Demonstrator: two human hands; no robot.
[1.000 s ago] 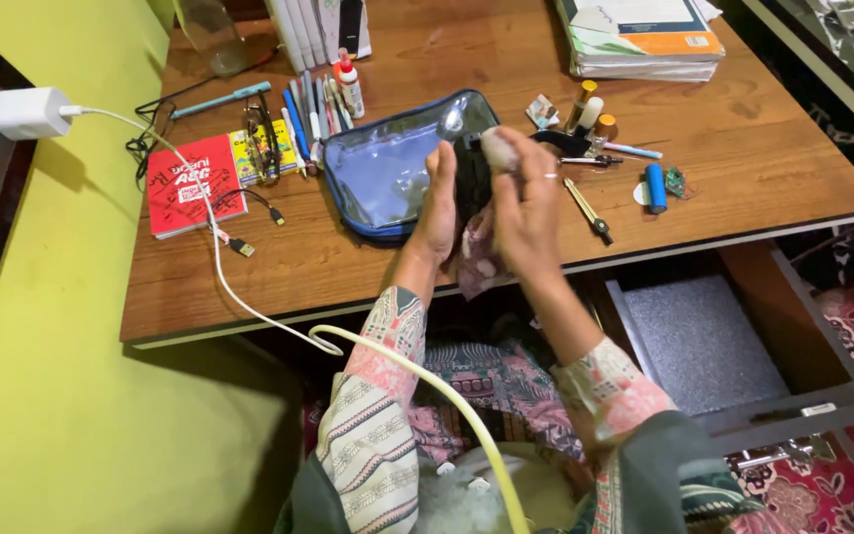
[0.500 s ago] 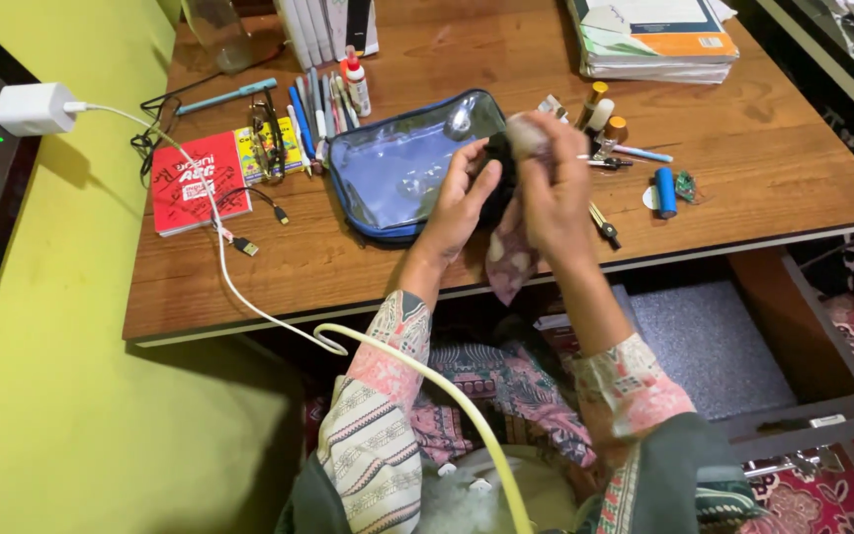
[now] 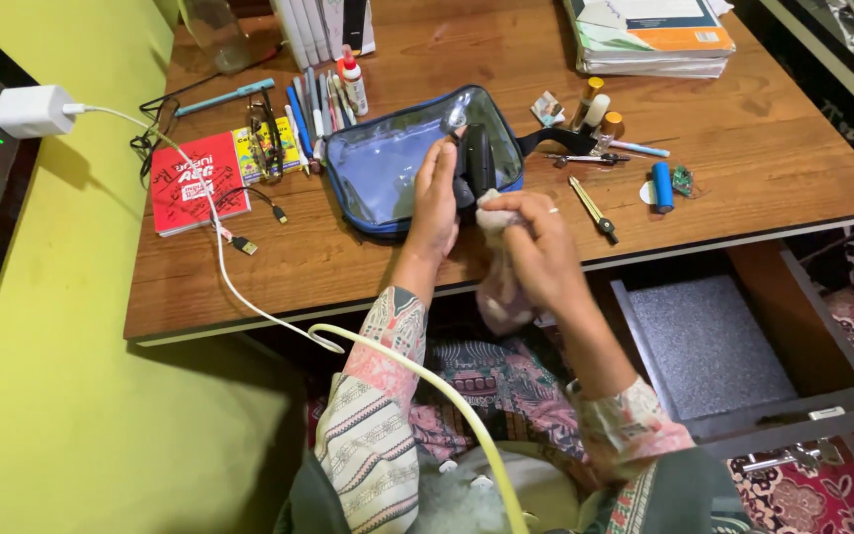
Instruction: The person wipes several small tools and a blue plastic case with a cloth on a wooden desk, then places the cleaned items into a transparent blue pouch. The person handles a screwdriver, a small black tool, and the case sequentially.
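Head view looks down on a wooden desk (image 3: 368, 267) with an open drawer (image 3: 714, 346) under its right end. On the desk lies a blue clear-sided pouch (image 3: 387, 163), and just at its right edge the left hand (image 3: 437, 198) is clamped around a small black device (image 3: 476, 158), held upright above the desktop. The right hand (image 3: 536, 237) is closed on a pale crumpled cloth (image 3: 496, 287), its upper end pressed against the foot of the device. By my reading, the wiping is under way and not finished, since cloth and device are in contact and neither is set down. Pens, a blue battery (image 3: 662, 186) and a screwdriver (image 3: 593, 208) lie loose to the right. What the device is stays unclear, as fingers cover much of it; the cloth's lower end hangs below the desk edge.
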